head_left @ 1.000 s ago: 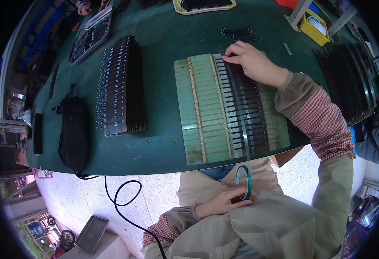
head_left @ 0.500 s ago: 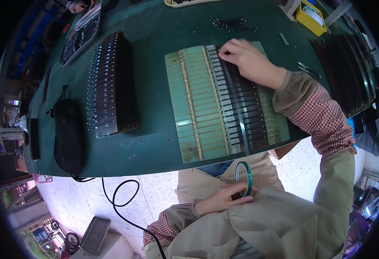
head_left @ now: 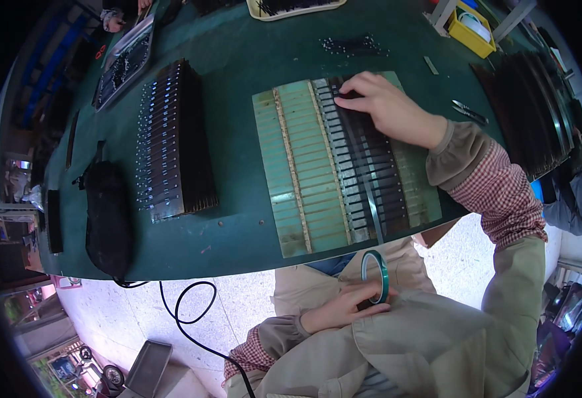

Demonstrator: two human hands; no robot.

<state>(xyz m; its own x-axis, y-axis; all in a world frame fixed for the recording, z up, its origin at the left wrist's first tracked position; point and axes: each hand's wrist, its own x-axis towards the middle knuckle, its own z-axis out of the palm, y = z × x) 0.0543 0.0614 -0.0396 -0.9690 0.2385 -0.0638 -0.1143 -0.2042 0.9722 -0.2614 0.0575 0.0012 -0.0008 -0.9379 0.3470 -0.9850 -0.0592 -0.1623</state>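
Note:
A light green grooved board (head_left: 295, 147) lies on the table in front of me. A row of thin dark strips (head_left: 387, 174) with pale metallic ends lies across it. Narrow tape (head_left: 374, 202) runs over the strips and down past the table edge to a green tape roll (head_left: 384, 275). My left hand (head_left: 344, 306), low at my lap, is closed on this roll. At the far end of the strips rests my right hand (head_left: 391, 109), thumb and forefinger apart, fingertips on the tape and strips. Its other fingers are partly hidden.
Left of the board stands a stack of dark strips (head_left: 194, 142), beside a black pouch (head_left: 108, 215). Tweezers (head_left: 470, 113) and more dark strips (head_left: 526, 109) lie right. Farther off are small dark pieces (head_left: 354, 46), a yellow bin (head_left: 471, 32) and another person's hand (head_left: 113, 21).
The view has shifted slightly. My right thumb and forefinger, close together before, are now apart, and the hand lies lower over the strips. My left hand still holds the tape roll.

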